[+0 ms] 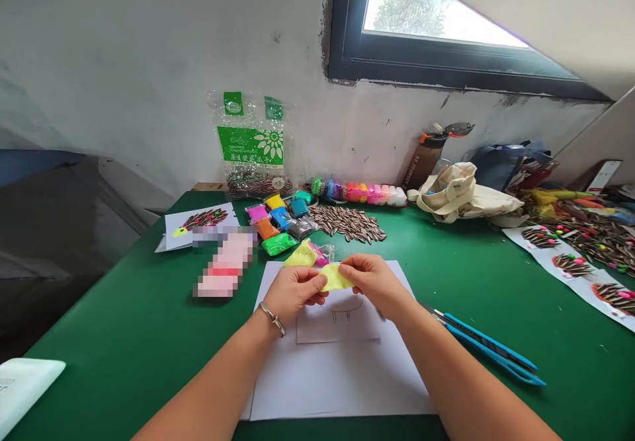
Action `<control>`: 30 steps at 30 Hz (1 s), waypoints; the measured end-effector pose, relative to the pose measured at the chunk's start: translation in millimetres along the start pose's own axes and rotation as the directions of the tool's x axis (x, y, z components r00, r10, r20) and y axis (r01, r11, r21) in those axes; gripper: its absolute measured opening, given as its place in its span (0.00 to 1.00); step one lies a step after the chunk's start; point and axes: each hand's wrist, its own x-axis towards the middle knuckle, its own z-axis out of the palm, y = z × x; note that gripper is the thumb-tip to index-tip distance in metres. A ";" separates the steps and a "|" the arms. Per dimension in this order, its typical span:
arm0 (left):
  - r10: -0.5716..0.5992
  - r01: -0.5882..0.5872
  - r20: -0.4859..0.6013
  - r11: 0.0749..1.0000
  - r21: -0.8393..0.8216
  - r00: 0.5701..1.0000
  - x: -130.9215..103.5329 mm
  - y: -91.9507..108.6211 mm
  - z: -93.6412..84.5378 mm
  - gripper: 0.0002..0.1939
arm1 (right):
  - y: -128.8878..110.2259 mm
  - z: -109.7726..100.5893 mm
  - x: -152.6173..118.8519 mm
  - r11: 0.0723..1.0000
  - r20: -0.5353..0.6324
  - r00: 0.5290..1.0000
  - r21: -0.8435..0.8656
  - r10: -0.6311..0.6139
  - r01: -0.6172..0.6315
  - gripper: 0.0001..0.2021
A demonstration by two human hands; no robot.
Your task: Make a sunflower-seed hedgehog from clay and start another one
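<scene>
A flat, pale yellow piece of soft clay (336,278) is stretched between my two hands. My left hand (296,287) pinches its left end, thumb on top. On the other end, my right hand (370,279) grips with thumb and fingers. Below them lies a small sheet of paper (317,330) with a pencil outline, partly hidden by my hands; two short legs show in it. That sheet rests on larger white paper (342,388). Just behind my hands are an opened yellow clay packet (300,254) and a small bag with pink clay (323,253).
Several coloured clay packets (280,218) and a sunflower seed pile (347,221) lie behind. A blue utility knife (489,348) is at right. Seed-decorated pictures (570,264) lie far right, another picture (201,223) at left. A seed bag (252,147) and a bottle (424,160) stand by the wall.
</scene>
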 end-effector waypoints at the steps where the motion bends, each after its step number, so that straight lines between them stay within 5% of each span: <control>1: -0.006 0.006 -0.008 1.000 0.007 1.000 0.9 -0.3 0.1 0.18 | -0.2 -1.3 0.5 0.999 0.010 1.000 -0.039 -0.004 0.004 0.10; 10: -0.035 0.041 -0.028 0.964 0.263 0.999 2.2 -5.7 8.9 0.07 | 16.2 -4.6 -9.5 0.935 -0.019 0.997 -0.350 -0.073 0.062 0.11; 15: -0.062 0.071 -0.035 0.874 0.480 0.997 3.2 -9.9 7.0 0.09 | 20.8 0.9 -10.3 0.808 0.028 0.990 -0.576 -0.138 0.128 0.11; 22: 0.093 -0.046 -0.030 0.719 0.694 0.995 3.1 -7.4 -3.6 0.14 | 22.0 -1.0 -11.3 0.659 0.073 0.984 -0.734 -0.162 0.163 0.12; 30: 0.163 -0.102 0.011 0.564 0.819 0.987 2.4 -6.3 -2.1 0.12 | 27.1 8.1 -10.8 0.607 0.069 0.984 -0.779 -0.164 0.156 0.13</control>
